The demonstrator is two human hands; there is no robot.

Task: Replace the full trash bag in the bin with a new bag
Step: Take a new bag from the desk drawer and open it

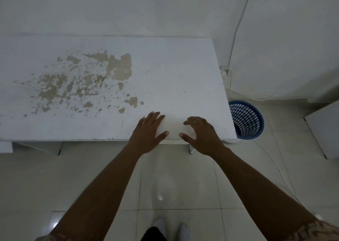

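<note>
Bin (246, 119), blue and perforated, is seen on the tiled floor (174, 176) just beside the right end of the white table (174, 75). Within it only the mesh wall is shown; its bottom is hidden by the table edge. Over the near table edge the left hand (146, 130) is laid flat, and the right hand (201, 134) is loosely bent. Nothing is grasped by either.

The tabletop (174, 75) is white, blotched left of centre with tan flaked patches and speckles; the mesh wastebasket (257, 115) is blue, its wall a grid of small holes showing pale; the floor tiles (174, 182) are glossy cream with thin dark joints; the wall (128, 8) and cable (236, 30) are white; the sleeve (315, 229) bears a dark-and-tan print.
</note>
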